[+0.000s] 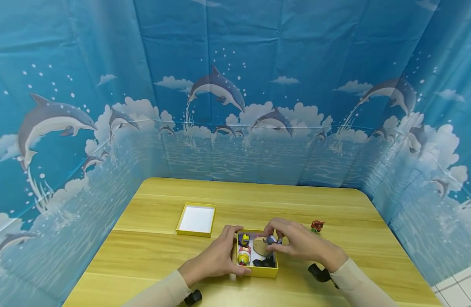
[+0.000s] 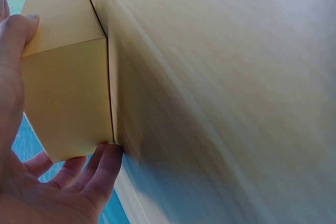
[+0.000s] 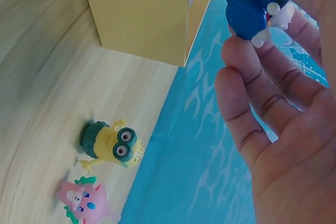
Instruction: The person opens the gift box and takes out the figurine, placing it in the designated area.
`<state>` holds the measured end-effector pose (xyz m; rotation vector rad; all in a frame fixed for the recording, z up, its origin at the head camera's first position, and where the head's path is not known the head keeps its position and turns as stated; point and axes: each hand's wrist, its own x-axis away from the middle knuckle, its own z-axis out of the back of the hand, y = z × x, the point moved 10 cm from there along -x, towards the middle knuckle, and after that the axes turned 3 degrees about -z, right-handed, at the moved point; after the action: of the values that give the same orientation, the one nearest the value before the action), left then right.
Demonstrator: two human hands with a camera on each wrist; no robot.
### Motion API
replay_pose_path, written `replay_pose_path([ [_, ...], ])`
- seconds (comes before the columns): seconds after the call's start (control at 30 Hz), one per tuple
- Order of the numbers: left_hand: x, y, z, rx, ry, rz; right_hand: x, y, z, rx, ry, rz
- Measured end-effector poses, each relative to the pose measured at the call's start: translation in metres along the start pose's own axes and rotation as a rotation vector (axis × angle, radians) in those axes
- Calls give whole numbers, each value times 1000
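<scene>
My left hand (image 1: pixel 216 256) grips the yellow box (image 1: pixel 258 272) from its left side. The left wrist view has the thumb on one wall and the fingers on the opposite one. My right hand (image 1: pixel 298 241) pinches a blue toy figure (image 3: pixel 248 18) with a red band over the box's right side. Inside lie a blue-and-yellow figure (image 1: pixel 244 240), a pink, white and yellow one (image 1: pixel 244 256), a black one (image 1: pixel 264 261) and a round tan piece (image 1: pixel 260 246).
A yellow lid (image 1: pixel 197 218) with a white inside lies to the left behind the box. A reddish toy figure (image 1: pixel 317 225) stands to the right. In the right wrist view, a yellow goggled figure (image 3: pixel 115 144) and a pink figure (image 3: pixel 86 201) stand on the wooden table (image 1: pixel 143 256).
</scene>
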<state>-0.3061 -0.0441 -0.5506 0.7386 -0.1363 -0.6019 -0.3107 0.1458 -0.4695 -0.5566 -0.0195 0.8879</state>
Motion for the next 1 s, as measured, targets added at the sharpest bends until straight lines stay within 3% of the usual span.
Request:
replay_pose_path([
  [0.43, -1, -3, -1, -1, 0, 19, 11, 9, 11, 9, 61, -8],
  [1.0, -2, -6, -2, 6, -2, 15, 27, 17, 39, 61, 222, 28],
])
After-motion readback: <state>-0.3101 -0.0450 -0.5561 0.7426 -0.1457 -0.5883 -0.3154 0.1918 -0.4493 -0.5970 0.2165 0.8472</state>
